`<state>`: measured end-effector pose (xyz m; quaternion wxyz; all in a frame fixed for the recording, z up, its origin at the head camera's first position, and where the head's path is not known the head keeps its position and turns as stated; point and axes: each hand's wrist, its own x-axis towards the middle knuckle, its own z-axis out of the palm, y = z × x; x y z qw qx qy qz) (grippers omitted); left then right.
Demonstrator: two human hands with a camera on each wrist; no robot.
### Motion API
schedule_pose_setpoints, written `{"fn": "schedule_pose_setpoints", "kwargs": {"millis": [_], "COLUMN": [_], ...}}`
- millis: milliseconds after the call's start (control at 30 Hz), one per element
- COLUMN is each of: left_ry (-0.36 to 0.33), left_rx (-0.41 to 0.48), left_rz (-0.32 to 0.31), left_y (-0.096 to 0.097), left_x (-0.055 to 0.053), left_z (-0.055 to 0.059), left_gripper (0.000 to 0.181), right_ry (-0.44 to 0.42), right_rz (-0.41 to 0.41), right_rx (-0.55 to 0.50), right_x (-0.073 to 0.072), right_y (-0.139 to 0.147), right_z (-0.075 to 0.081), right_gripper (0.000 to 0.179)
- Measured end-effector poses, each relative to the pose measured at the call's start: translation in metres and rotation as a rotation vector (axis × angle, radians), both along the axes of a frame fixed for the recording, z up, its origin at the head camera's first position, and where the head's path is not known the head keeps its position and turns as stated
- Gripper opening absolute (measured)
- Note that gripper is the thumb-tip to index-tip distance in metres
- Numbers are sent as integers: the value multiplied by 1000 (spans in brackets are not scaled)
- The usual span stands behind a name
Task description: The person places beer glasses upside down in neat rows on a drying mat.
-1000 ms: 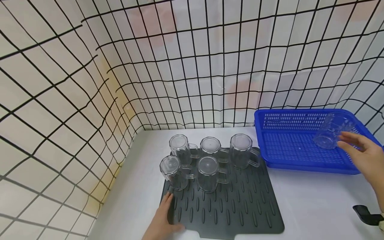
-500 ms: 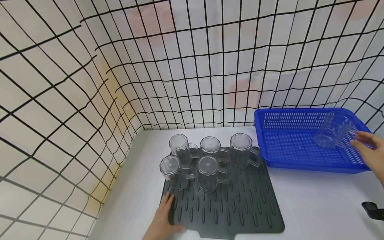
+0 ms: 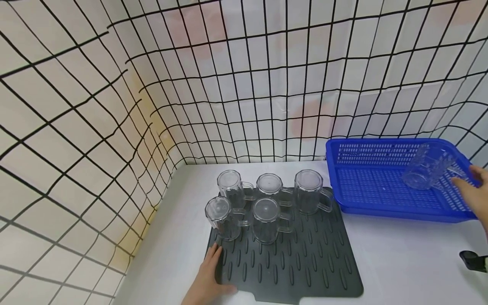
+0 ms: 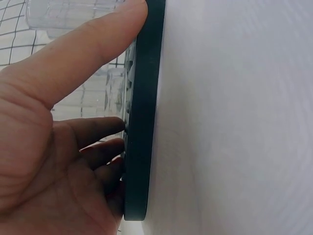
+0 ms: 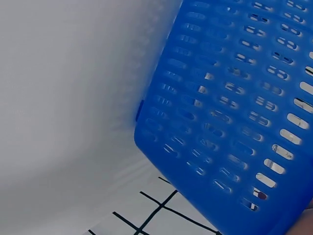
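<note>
In the head view several clear glass mugs (image 3: 266, 226) stand upside down on a dark ribbed mat (image 3: 297, 271), handles toward the right. My left hand (image 3: 207, 277) rests at the mat's front left corner, fingers stretched along its side. The left wrist view shows the thumb (image 4: 98, 44) and fingertips at the mat's edge (image 4: 144, 117). My right hand (image 3: 476, 195) is at the right end of a blue basket (image 3: 400, 212), thumb apart from the fingers beside its rim. Inside the basket lies a tilted glass mug (image 3: 423, 169), its handle near my right thumb.
A black wire grid (image 3: 286, 89) stands behind and to the left of the white table (image 3: 400, 262). At the right edge a black piece (image 3: 472, 260) shows by my wrist. The right wrist view shows the basket's slotted wall (image 5: 220, 107).
My right hand has drawn away from the glass mug toward the basket's right rim. The left hand stays at the mat's corner, and the view has shifted slightly.
</note>
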<state>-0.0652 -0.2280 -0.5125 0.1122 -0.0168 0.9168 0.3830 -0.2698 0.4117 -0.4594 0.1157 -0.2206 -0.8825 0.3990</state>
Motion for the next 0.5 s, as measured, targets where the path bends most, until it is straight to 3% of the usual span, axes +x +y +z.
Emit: {"fn": "schedule_pose_setpoints", "kwargs": {"millis": [333, 433, 500], "left_ry": [3, 2, 5], "left_rx": [-3, 1, 6], "left_rz": [-4, -5, -8], "left_y": [-1, -2, -3], "left_x": [-1, -1, -1], "left_z": [-2, -3, -4], "left_gripper": [115, 115, 115], "right_ry": [-37, -43, -41], "right_rz": [31, 49, 54], "right_rx": [17, 27, 56], "right_x": [-11, -22, -35], "right_y": [9, 22, 37], "right_z": [-4, -17, -36], "right_gripper": [64, 66, 68]}}
